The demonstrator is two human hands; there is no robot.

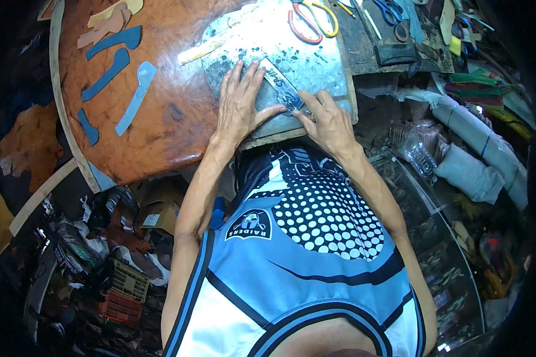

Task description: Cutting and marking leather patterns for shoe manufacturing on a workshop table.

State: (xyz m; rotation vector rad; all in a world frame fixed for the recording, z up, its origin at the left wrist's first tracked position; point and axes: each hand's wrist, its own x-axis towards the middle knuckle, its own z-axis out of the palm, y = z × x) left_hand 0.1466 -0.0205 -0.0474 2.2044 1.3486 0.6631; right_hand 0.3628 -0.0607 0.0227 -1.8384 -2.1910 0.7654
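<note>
A grey slab (315, 74) with dark specks lies on the table in front of me. Flat on it is a narrow light strip (277, 80) with dark handwritten marks, slanting from upper left to lower right. My left hand (239, 98) rests palm down on the slab beside the strip, fingers stretched out, its thumb reaching toward the strip's near end. There, the thumb and forefinger of my right hand (329, 122) close on the strip's near end. A small yellowish bit shows under those fingers; what it is, I cannot tell.
Blue-grey cut pieces (137, 98) and tan pieces (110, 24) lie on the brown leather-like tabletop (173, 131) at left. Red-and-yellow-handled scissors (312, 24) sit at the slab's far edge, near a pale stick (202, 50). Blue-handled scissors (390, 12) and a black pouch (397, 55) are at right.
</note>
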